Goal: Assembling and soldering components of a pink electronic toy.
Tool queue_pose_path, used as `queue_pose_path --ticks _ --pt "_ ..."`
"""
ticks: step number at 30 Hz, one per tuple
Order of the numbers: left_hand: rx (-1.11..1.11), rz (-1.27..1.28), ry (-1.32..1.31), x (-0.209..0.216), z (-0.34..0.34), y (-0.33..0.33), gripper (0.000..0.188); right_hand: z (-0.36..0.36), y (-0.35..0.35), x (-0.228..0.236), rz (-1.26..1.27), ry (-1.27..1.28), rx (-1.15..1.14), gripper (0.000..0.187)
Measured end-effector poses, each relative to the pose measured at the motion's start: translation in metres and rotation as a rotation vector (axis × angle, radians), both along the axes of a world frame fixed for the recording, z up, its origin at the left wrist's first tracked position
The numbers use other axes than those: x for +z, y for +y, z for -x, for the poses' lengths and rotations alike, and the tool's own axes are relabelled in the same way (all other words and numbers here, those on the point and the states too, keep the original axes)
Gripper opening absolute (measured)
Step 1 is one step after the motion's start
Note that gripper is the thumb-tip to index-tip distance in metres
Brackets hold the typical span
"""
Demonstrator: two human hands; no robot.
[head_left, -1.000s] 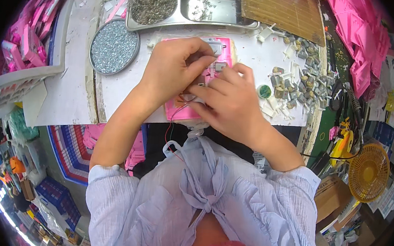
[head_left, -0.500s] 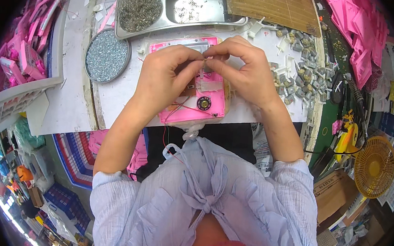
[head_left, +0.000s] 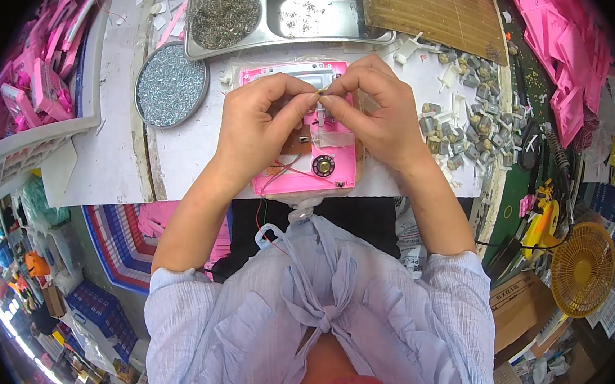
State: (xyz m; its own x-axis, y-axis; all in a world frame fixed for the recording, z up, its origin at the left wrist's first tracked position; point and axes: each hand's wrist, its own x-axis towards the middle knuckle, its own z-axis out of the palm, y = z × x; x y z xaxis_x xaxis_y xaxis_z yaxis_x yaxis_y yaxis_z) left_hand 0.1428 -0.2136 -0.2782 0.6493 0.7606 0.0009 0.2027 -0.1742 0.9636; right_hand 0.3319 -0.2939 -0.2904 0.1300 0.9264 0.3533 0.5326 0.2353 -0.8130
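A pink plastic case [head_left: 268,183] lies open on the white work surface in front of me, with a round black speaker [head_left: 323,166], a brown circuit board [head_left: 296,146] and loose red wires [head_left: 288,167] inside. Over its upper half my left hand [head_left: 259,119] is closed, thumb and forefinger pinched. My right hand [head_left: 382,115] pinches from the other side, and the fingertips meet. A tiny yellowish strand, seemingly a thin wire [head_left: 320,91], shows between them; the fingers hide most of it. Just below sits a small grey-and-white part [head_left: 321,116].
A round tin of small silvery screws [head_left: 171,85] stands left. Behind is a metal tray [head_left: 326,44] of small metal parts beside a brown board [head_left: 437,18]. Small grey motors [head_left: 471,125] with white pieces lie right. Pink casings [head_left: 48,92] fill a left bin; a yellow fan [head_left: 583,269] stands right.
The view has shifted slightly, so the table and case sit a little further right. Both hands stay pinched together over the case, with the fingertips only slightly moved.
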Motion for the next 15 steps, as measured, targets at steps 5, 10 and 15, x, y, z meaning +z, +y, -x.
queue_pose_path --ticks 5,10,15 --pt "0.058 0.036 -0.059 -0.004 -0.002 -0.004 0.009 0.007 -0.002 0.002 -0.010 0.117 -0.065 0.008" --pt "0.031 -0.162 0.004 -0.010 0.007 0.003 0.007 -0.022 -0.042 0.011 -0.094 0.396 -0.240 0.009" --pt "-0.077 -0.440 0.053 0.004 0.002 -0.002 0.009 -0.106 -0.161 0.017 -0.098 0.270 -0.891 0.008"
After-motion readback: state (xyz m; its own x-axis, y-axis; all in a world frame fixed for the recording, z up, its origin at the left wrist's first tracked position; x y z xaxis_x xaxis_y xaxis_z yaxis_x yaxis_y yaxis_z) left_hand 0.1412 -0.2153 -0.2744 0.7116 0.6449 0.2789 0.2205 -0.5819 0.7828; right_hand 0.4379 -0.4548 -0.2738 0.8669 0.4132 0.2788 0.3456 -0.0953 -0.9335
